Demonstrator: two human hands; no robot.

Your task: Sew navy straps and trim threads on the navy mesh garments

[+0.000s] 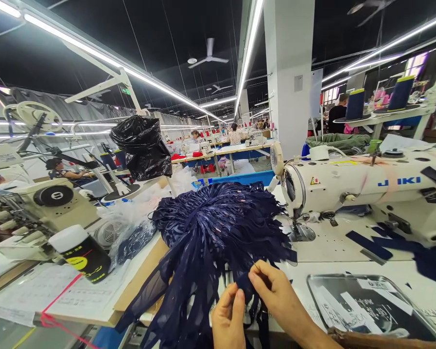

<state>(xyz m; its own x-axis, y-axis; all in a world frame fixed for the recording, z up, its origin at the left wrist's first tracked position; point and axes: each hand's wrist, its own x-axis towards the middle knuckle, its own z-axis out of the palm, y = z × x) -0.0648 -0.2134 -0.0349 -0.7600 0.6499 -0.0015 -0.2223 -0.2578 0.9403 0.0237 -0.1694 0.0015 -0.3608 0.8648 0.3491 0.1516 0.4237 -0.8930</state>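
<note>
A thick bundle of navy fabric strips (218,218) lies heaped on the white surface (327,266), just left of the needle end of a sewing machine marked JUKI (349,184). The strips are gathered tightly along the top, where small coppery glints show among the folds; the left end bunches into rounded loops, while the right side fans out in uneven, wavy ends. Long pieces trail toward the front, thin and sheer at lower left, darker where they overlap.

In front of the bundle, the left hand (229,315) and right hand (278,291) are close together, thumbs and forefingers narrowed in a pinch on a small navy fabric end (245,285) between them. A metal tray (312,286) holding paper labels sits right of the hands.
</note>
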